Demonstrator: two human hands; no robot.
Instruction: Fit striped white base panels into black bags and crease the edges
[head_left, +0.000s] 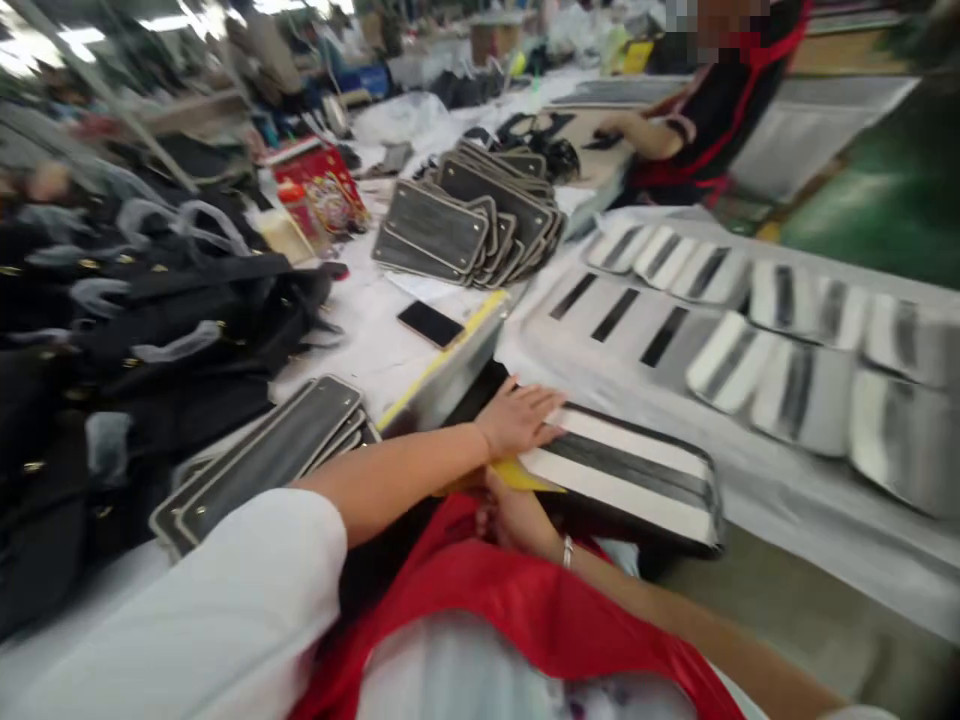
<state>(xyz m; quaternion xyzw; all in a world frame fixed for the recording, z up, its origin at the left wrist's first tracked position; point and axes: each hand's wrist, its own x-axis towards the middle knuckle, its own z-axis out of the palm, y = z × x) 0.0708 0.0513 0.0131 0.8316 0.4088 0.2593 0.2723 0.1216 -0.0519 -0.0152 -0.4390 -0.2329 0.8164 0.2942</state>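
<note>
My left hand lies with fingers stretched and somewhat apart on the near end of a long black bag piece. Two white strips run along this piece, with a dark band between them. Below that hand, my right hand is closed, its fingers curled at the piece's near edge. A yellow flat piece shows between my two hands, close to the right thumb. What the right fingers hold is hidden. A red apron lies directly beneath my hands.
Dark bags with handles fill the left. Stacks of dark framed panels stand ahead, with more panels beside my left arm. A phone lies on the table. Pale striped pieces cover the right table; a co-worker's arm reaches in beyond.
</note>
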